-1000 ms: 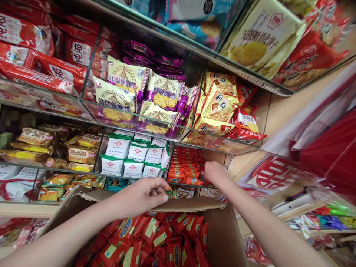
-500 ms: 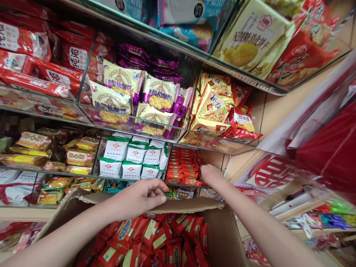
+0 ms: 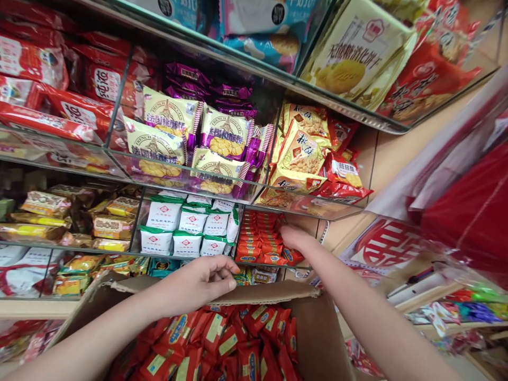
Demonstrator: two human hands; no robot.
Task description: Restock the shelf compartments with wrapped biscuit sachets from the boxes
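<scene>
My left hand (image 3: 216,278) hovers over the back edge of a cardboard box (image 3: 317,333), its fingers loosely curled and apart with nothing between them. Many small red packets (image 3: 228,341) lie loose inside the box. My right hand (image 3: 292,236) reaches into a shelf compartment at the right end of the lower row, against the right side of stacked red packets (image 3: 260,238). Its fingertips are hidden behind the packets, so what it holds, if anything, does not show. One red packet (image 3: 291,255) lies at the front, just below that hand.
White and green packets (image 3: 187,243) fill the compartment to the left. Above hang glass-fronted shelves (image 3: 190,177) with purple and cream biscuit packs (image 3: 228,135) and yellow packs (image 3: 304,151). A red bag in clear plastic (image 3: 468,211) juts in from the right.
My right hand has moved left and slightly up, further over the stacked red packets. A packet at the front right corner now shows more fully. My left hand has hardly moved.
</scene>
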